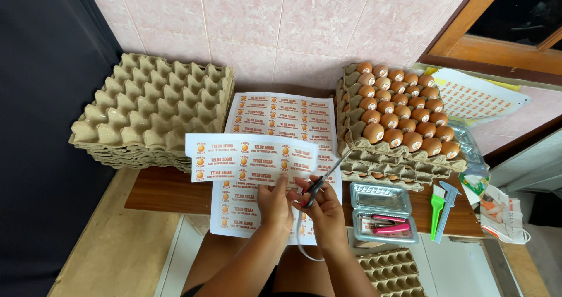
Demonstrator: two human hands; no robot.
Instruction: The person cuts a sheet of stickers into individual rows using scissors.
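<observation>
**Scissors cutting a strip of labels**

Both forearms reach up from the table's near edge, wrists side by side. The left hand (275,203) pinches the strip of labels (252,158), lifted flat above the label sheet (281,156). The right hand (322,206) is clamped on the scissors (328,177), blades parted at the strip's right end, pointing toward the egg trays (398,127).
</observation>
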